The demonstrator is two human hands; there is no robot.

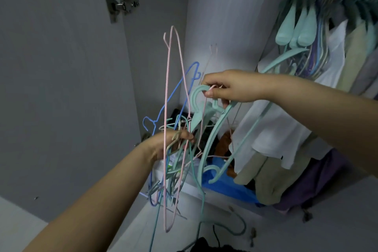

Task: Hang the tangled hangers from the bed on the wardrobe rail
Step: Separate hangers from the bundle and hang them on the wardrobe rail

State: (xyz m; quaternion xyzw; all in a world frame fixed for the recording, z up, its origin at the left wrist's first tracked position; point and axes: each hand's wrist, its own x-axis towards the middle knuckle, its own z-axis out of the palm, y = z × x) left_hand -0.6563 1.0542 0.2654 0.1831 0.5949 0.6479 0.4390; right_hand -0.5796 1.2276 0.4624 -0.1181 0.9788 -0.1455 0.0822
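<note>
Head view: left hand (pixel 171 145) grips the tangled wire hangers (pixel 173 129); right hand (pixel 227 88) pinches a mint plastic hanger (pixel 210 129) above it; hung hangers (pixel 302 32) beyond the right hand; most remain unhung.

Single view, head-mounted, wide-angle. Camera sits above and behind the person's forearms, facing forward and down into an open wardrobe. Strong barrel distortion: verticals lean toward the frame edges.

Close range. Left hand (pixel 163 145) sits lower centre, right hand (pixel 227 88) at centre, both near the lens; forearms enter from the lower left and right edges. The hangers (pixel 176 120) between them fill mid-frame.

Door (pixel 51 88) fills the left third, its hinge (pixel 120 4) in the upper left. Back wall (pixel 225 16) runs up the centre top. Hung clothes (pixel 337 57) crowd the upper right, blurred at the corner. Wardrobe floor (pixel 276 227) lies at the bottom right.

No second view, so no shared field.
</note>
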